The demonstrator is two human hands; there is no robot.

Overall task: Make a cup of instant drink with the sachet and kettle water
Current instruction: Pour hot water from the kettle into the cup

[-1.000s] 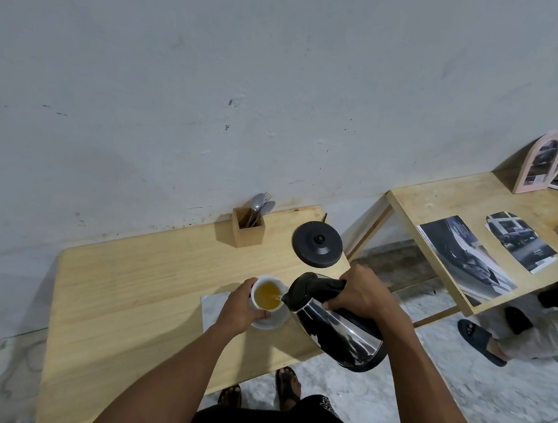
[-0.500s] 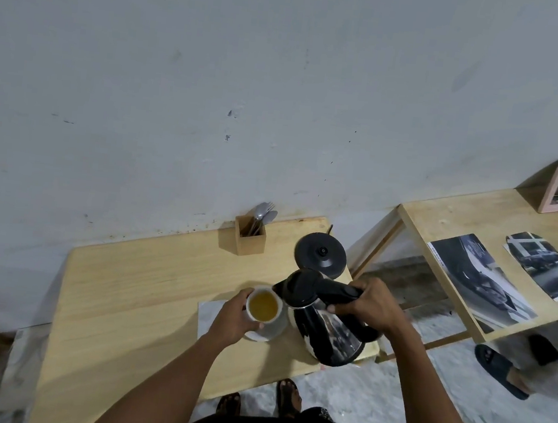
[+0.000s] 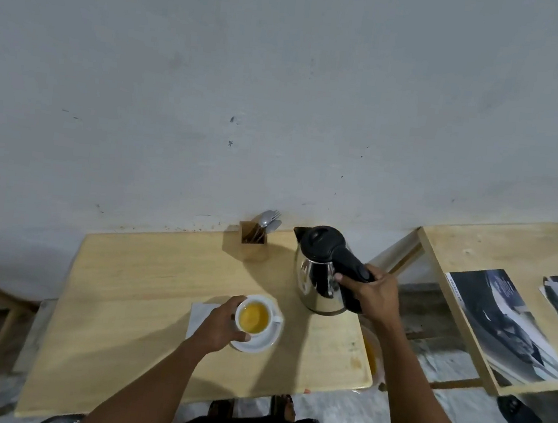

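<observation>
Between our left fingers [image 3: 240,336] sits the full cup [image 3: 253,316], held snug. Our right fingers [image 3: 344,278] wrap the kettle [image 3: 320,277] handle; spoons [image 3: 269,219] wait beyond them.

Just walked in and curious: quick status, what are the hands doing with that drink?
Left hand wrapped round cup, yellow drink inside, on saucer. Right hand grips kettle handle, kettle upright, lid shut. Nothing in the way.
</observation>
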